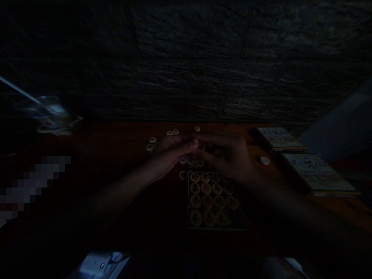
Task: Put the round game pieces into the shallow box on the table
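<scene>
My left hand (171, 153) and my right hand (229, 153) meet over the table, fingertips together. A pale round Chinese chess piece (197, 142) shows between the left thumb and the right fingers; both hands appear closed on it. Just below, a shallow box (188, 201) holds rows of round pieces with red or black characters, such as a red horse piece (206, 188). Loose pieces lie around and under my hands, among them one piece (183, 175) left of the box. Darkness hides the undersides of my fingers.
Two flat printed boxes (318, 172) lie at the right, near a lone blank-looking piece (264, 160). Several pieces (152, 140) sit beyond my left hand. A clear cup (52, 114) with a straw stands at the far left. A dark stone wall (186, 77) rises behind the wooden table (116, 135).
</scene>
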Action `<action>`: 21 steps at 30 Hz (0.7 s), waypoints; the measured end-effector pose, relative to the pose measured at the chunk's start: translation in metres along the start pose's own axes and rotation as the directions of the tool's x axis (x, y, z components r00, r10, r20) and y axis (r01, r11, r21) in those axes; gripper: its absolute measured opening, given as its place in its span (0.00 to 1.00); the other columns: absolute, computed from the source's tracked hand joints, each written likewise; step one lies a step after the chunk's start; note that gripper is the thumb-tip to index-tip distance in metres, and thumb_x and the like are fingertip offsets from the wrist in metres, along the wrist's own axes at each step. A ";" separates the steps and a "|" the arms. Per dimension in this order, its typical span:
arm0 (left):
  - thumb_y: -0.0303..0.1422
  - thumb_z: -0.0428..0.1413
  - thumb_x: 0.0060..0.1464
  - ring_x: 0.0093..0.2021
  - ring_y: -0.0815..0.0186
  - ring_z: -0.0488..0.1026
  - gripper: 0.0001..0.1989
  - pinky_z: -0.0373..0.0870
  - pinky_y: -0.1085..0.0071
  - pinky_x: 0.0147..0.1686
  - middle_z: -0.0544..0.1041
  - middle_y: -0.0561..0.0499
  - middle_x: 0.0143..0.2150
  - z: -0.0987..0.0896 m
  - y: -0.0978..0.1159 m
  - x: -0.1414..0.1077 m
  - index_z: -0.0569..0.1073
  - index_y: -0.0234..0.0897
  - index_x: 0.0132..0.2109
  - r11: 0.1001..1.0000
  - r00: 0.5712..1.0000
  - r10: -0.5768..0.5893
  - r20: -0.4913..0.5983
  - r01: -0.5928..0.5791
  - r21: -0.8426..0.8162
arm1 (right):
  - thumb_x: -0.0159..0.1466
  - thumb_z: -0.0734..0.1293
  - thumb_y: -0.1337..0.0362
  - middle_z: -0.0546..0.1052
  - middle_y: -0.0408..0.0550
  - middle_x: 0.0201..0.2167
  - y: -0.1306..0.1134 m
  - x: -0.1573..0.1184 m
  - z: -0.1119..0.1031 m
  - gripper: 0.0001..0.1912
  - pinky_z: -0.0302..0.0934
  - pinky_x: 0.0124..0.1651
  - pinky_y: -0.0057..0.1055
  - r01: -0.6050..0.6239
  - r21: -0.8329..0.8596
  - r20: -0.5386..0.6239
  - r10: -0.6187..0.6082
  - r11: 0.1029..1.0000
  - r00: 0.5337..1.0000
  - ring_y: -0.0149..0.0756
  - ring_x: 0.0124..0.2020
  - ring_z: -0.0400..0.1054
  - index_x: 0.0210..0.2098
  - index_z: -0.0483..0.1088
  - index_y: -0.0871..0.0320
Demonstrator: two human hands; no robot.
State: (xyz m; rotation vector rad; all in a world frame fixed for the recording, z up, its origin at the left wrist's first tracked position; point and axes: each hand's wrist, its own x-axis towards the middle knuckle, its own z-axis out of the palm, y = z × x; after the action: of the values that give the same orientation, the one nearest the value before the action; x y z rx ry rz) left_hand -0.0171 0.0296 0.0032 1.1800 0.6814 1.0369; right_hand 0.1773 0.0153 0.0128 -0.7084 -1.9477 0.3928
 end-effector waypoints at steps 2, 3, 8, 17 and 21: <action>0.36 0.69 0.52 0.31 0.69 0.78 0.12 0.74 0.75 0.32 0.83 0.48 0.34 -0.001 0.000 0.000 0.83 0.32 0.40 1.000 1.000 0.001 0.010 -0.001 -0.009 | 0.64 0.75 0.65 0.85 0.47 0.42 0.000 0.000 0.000 0.18 0.70 0.35 0.27 0.003 -0.011 0.003 -0.003 1.000 1.000 0.31 0.32 0.76 0.54 0.80 0.53; 0.35 0.69 0.52 0.31 0.69 0.78 0.11 0.75 0.75 0.32 0.83 0.47 0.35 -0.002 0.000 0.000 0.84 0.32 0.41 1.000 1.000 0.003 0.020 -0.003 -0.011 | 0.64 0.75 0.65 0.85 0.47 0.42 0.000 0.000 0.000 0.18 0.70 0.36 0.27 0.008 -0.018 0.003 -0.008 1.000 1.000 0.30 0.32 0.76 0.54 0.80 0.53; 0.35 0.69 0.52 0.33 0.66 0.79 0.11 0.76 0.73 0.34 0.84 0.45 0.37 -0.003 -0.003 0.001 0.84 0.33 0.41 0.999 0.999 0.039 0.035 -0.039 -0.003 | 0.65 0.74 0.66 0.85 0.48 0.44 0.002 -0.001 0.000 0.18 0.71 0.38 0.28 0.025 -0.046 0.013 -0.024 0.999 1.000 0.32 0.34 0.77 0.55 0.79 0.53; 0.38 0.68 0.56 0.36 0.67 0.82 0.10 0.78 0.74 0.36 0.85 0.47 0.38 -0.004 -0.004 0.003 0.85 0.36 0.40 0.980 0.989 0.139 -0.056 -0.129 0.152 | 0.66 0.73 0.66 0.82 0.52 0.49 0.008 -0.001 -0.001 0.19 0.72 0.43 0.32 0.060 -0.079 0.008 -0.060 0.995 0.998 0.37 0.42 0.78 0.56 0.79 0.52; 0.38 0.68 0.56 0.38 0.63 0.84 0.10 0.81 0.71 0.39 0.86 0.46 0.40 -0.003 -0.003 0.003 0.84 0.36 0.41 0.980 0.982 0.164 -0.089 -0.152 0.130 | 0.66 0.74 0.63 0.83 0.51 0.44 0.009 -0.001 0.002 0.16 0.72 0.42 0.32 -0.091 -0.011 -0.055 0.091 0.996 0.994 0.38 0.41 0.79 0.53 0.81 0.53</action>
State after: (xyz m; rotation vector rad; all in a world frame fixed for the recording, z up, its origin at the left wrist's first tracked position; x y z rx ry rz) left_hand -0.0171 0.0336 -0.0005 1.3123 0.7473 1.2077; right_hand 0.1787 0.0218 0.0068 -0.8104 -1.8725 0.4124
